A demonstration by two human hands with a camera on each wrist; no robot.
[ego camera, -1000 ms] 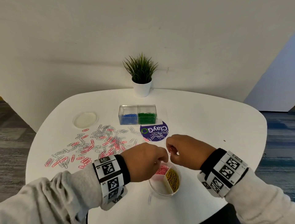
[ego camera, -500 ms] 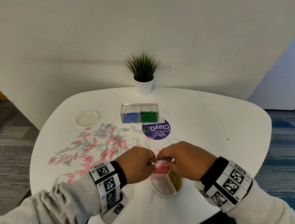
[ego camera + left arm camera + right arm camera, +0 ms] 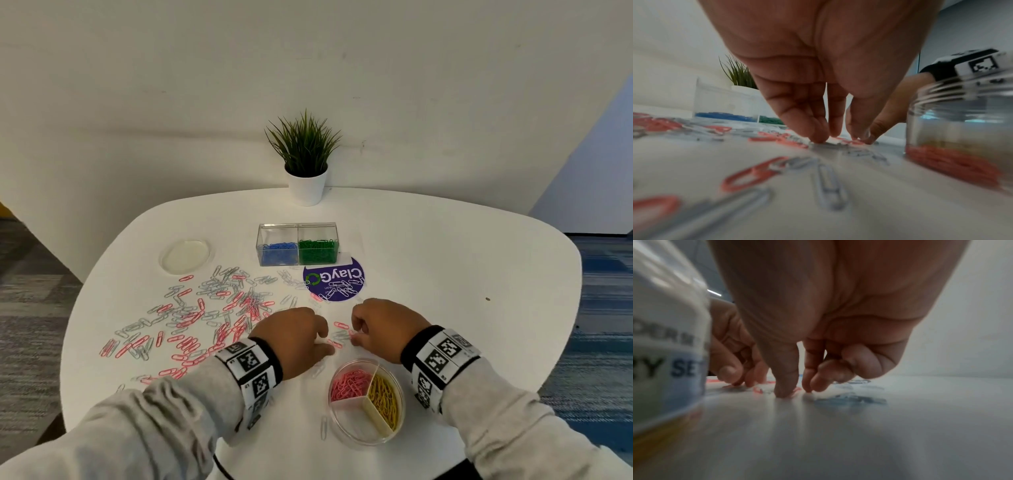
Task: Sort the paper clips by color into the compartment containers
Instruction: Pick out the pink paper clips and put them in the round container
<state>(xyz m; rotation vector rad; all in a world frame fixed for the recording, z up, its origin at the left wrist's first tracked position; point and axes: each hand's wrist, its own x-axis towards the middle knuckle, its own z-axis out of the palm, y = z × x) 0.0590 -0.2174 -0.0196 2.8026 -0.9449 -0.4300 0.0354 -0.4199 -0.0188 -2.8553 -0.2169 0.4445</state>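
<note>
— Fingers (image 3: 819, 136) of the left hand (image 3: 294, 337) are pressing tip-down on the counter (image 3: 462, 274), right among a small knot of pink and silver paper clips (image 3: 339, 334) just beyond the round dish (image 3: 364, 401).

— And the right hand (image 3: 383, 329)?

— Doing much the same from the other side. Its fingers (image 3: 786, 386) are curled, tips touching the counter on top of a pink clip. Whether either hand is actually gripping a clip yet, I cannot tell; the wrist views are too blurred at the tips.

— So which step are we watching?

— I'm reading it as the pick-up: both hands are working pink clips loose from the silver ones lying against them.

— Where is the rest of the job sitting?

— A big scatter of pink and silver clips (image 3: 191, 318) is lying across the counter to the left. The dish is holding pink in one section and yellow in another, with a third section looking empty. Farther back, the clear box (image 3: 297, 248) is holding blue and green.

— Next move?

— Probably a clean pinch on one pink clip, lifting it without dragging a hooked silver one along, then a short carry back to the pink section. That calls for keeping clear of the yellow next door.
</note>
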